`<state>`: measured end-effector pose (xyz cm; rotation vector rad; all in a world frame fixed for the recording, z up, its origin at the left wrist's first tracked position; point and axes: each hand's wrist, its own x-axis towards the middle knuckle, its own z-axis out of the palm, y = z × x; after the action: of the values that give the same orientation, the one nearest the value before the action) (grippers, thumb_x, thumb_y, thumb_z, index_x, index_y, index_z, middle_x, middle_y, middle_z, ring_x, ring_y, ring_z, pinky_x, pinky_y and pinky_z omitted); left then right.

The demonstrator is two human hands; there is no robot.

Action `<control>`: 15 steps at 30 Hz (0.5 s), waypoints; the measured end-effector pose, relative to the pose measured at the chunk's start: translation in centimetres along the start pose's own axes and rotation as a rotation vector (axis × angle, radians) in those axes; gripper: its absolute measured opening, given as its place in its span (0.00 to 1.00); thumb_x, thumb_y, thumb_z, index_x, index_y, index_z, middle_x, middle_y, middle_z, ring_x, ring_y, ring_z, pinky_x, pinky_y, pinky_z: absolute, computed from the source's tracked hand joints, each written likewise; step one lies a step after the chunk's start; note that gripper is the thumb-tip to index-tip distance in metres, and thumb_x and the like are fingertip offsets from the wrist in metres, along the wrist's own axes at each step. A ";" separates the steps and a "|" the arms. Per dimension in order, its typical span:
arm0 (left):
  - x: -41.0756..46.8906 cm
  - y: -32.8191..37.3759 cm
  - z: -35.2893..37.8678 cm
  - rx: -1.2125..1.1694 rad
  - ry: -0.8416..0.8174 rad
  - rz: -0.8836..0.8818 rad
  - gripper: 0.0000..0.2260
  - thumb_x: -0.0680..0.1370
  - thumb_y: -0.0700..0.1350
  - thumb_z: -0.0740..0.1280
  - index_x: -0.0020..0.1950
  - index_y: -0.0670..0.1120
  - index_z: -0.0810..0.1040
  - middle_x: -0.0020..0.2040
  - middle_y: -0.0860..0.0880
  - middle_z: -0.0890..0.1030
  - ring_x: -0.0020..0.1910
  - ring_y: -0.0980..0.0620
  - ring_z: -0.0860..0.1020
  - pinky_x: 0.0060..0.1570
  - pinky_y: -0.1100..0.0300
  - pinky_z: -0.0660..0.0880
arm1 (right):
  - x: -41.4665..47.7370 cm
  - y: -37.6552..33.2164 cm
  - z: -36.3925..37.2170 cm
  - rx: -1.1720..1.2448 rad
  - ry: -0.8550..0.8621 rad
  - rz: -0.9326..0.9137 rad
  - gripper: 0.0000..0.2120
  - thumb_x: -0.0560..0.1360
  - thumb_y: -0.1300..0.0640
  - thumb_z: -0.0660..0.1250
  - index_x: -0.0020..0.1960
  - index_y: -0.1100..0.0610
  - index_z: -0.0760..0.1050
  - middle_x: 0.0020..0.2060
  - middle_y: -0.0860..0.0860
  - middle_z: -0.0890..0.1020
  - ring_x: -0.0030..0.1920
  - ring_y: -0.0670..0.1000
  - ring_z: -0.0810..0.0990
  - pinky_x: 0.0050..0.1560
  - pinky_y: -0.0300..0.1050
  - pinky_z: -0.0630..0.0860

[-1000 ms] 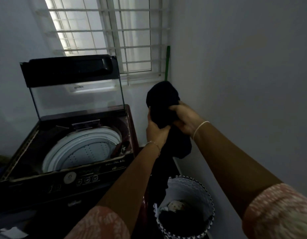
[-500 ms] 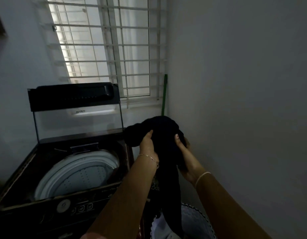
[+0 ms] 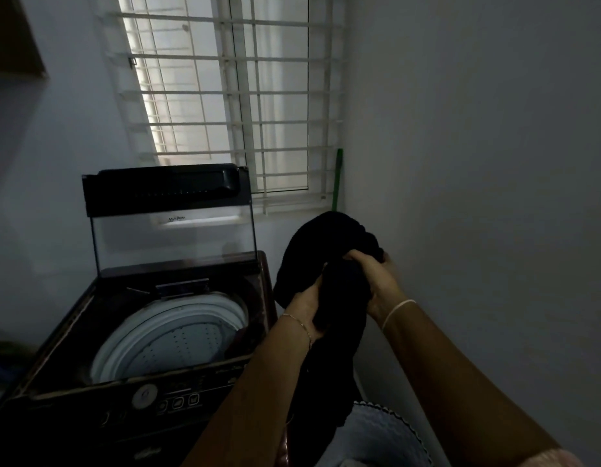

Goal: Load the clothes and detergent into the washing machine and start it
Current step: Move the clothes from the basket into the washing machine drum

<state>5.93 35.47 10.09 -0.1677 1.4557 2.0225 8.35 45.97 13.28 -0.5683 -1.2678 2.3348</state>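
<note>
A dark top-loading washing machine (image 3: 73,335) stands at the left with its glass lid (image 3: 171,227) raised. Its white drum (image 3: 177,335) shows no clothes. I hold a black garment (image 3: 329,244) in the air just right of the machine. My left hand (image 3: 306,308) grips its lower bunch, and my right hand (image 3: 376,274) grips it higher up, fingers curled into the cloth. The rest of the garment hangs down over the white laundry basket (image 3: 383,433) at the bottom.
A control panel (image 3: 164,399) with a round dial and buttons runs along the machine's front edge. A barred window (image 3: 238,106) is behind, a green stick (image 3: 337,176) leans in the corner, and a plain wall closes the right side.
The two hands have regripped the black garment, the left lower and the right higher. The bundle sits further right of the machine than half a second ago.
</note>
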 end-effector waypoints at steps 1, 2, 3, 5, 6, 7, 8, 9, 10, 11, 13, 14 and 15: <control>0.3 -0.1 -0.4 -0.001 0.054 0.008 0.35 0.70 0.62 0.71 0.68 0.41 0.72 0.65 0.40 0.76 0.62 0.42 0.76 0.58 0.53 0.74 | 0.0 -0.2 0.2 -0.042 0.010 -0.019 0.21 0.67 0.67 0.73 0.59 0.62 0.76 0.52 0.60 0.82 0.50 0.59 0.82 0.51 0.53 0.81; 0.5 -0.2 -0.9 0.029 0.132 0.040 0.42 0.65 0.64 0.73 0.71 0.41 0.69 0.67 0.40 0.74 0.62 0.42 0.75 0.60 0.54 0.73 | -0.1 -0.4 0.5 -0.090 0.027 -0.039 0.21 0.67 0.68 0.72 0.59 0.62 0.75 0.51 0.60 0.82 0.50 0.59 0.82 0.51 0.53 0.81; 0.5 0.0 -1.3 0.086 0.215 0.081 0.48 0.62 0.65 0.74 0.74 0.41 0.63 0.70 0.41 0.70 0.65 0.42 0.72 0.65 0.52 0.70 | -0.2 -0.6 0.8 -0.131 0.041 -0.056 0.20 0.67 0.68 0.72 0.58 0.62 0.75 0.51 0.59 0.81 0.49 0.59 0.82 0.52 0.53 0.80; 0.3 0.4 -2.1 0.231 0.354 0.135 0.55 0.63 0.65 0.74 0.77 0.40 0.49 0.76 0.40 0.59 0.73 0.41 0.63 0.71 0.47 0.63 | -0.1 -0.9 1.5 -0.177 0.057 -0.081 0.20 0.67 0.68 0.72 0.58 0.61 0.75 0.51 0.59 0.81 0.50 0.59 0.82 0.53 0.54 0.80; 0.1 0.6 -2.5 0.280 0.356 0.175 0.56 0.64 0.64 0.74 0.78 0.40 0.45 0.77 0.40 0.56 0.74 0.42 0.61 0.73 0.47 0.61 | 0.0 -1.1 1.8 -0.194 0.059 -0.094 0.22 0.67 0.67 0.72 0.60 0.61 0.74 0.53 0.59 0.81 0.50 0.58 0.82 0.53 0.53 0.80; -0.4 0.6 -2.7 0.319 0.306 0.246 0.55 0.65 0.62 0.74 0.77 0.41 0.43 0.77 0.42 0.54 0.74 0.45 0.61 0.73 0.49 0.61 | 0.1 -1.2 2.1 -0.217 0.057 -0.112 0.24 0.67 0.67 0.73 0.62 0.60 0.74 0.54 0.58 0.80 0.50 0.58 0.81 0.52 0.50 0.80; -0.9 0.6 -2.8 0.352 0.233 0.338 0.53 0.68 0.58 0.74 0.77 0.42 0.41 0.77 0.44 0.54 0.73 0.48 0.61 0.73 0.52 0.60 | 0.3 -1.3 2.3 -0.242 0.053 -0.129 0.26 0.67 0.67 0.73 0.63 0.60 0.73 0.55 0.58 0.80 0.51 0.57 0.81 0.51 0.48 0.79; -0.9 0.5 -3.2 0.423 0.155 0.422 0.53 0.68 0.55 0.75 0.77 0.44 0.40 0.78 0.45 0.52 0.74 0.51 0.59 0.74 0.54 0.58 | 0.4 -1.4 2.5 -0.260 0.048 -0.141 0.26 0.67 0.67 0.73 0.64 0.61 0.73 0.55 0.57 0.80 0.51 0.56 0.80 0.50 0.46 0.79; -1.1 0.2 -3.6 0.555 0.078 0.479 0.57 0.67 0.53 0.77 0.77 0.45 0.35 0.79 0.46 0.46 0.76 0.51 0.53 0.76 0.53 0.53 | 0.5 -1.4 2.7 -0.271 0.050 -0.146 0.27 0.67 0.67 0.73 0.65 0.61 0.73 0.56 0.57 0.80 0.51 0.56 0.80 0.50 0.45 0.79; -1.3 0.1 -3.7 0.722 0.025 0.492 0.62 0.65 0.54 0.78 0.75 0.46 0.29 0.78 0.47 0.38 0.77 0.50 0.43 0.77 0.52 0.46 | 0.4 -1.4 2.8 -0.277 0.054 -0.144 0.28 0.66 0.66 0.73 0.65 0.61 0.73 0.56 0.57 0.80 0.52 0.56 0.80 0.50 0.46 0.79; -1.6 -0.1 -3.7 0.973 0.016 0.512 0.68 0.61 0.58 0.79 0.72 0.46 0.23 0.74 0.49 0.26 0.74 0.49 0.29 0.75 0.50 0.35 | 0.5 -1.1 3.1 -0.275 0.072 -0.122 0.28 0.66 0.66 0.74 0.65 0.61 0.73 0.54 0.57 0.80 0.51 0.57 0.80 0.51 0.48 0.80; -1.3 -0.1 -3.6 1.029 0.054 0.526 0.69 0.59 0.59 0.80 0.72 0.46 0.23 0.73 0.49 0.24 0.73 0.48 0.26 0.74 0.49 0.33 | 0.4 -1.0 3.2 -0.283 0.066 -0.110 0.27 0.66 0.65 0.73 0.64 0.61 0.73 0.53 0.57 0.80 0.49 0.56 0.81 0.51 0.49 0.80; -1.1 0.1 -3.5 1.048 0.113 0.542 0.71 0.57 0.60 0.80 0.72 0.46 0.23 0.73 0.49 0.24 0.72 0.48 0.26 0.74 0.48 0.33 | 0.4 -0.9 3.5 -0.304 0.056 -0.104 0.25 0.66 0.65 0.73 0.62 0.61 0.74 0.51 0.57 0.80 0.48 0.56 0.81 0.51 0.48 0.80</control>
<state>5.86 31.91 9.34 0.6141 2.6234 1.3306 6.31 44.26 15.72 -0.6409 -1.5980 2.0416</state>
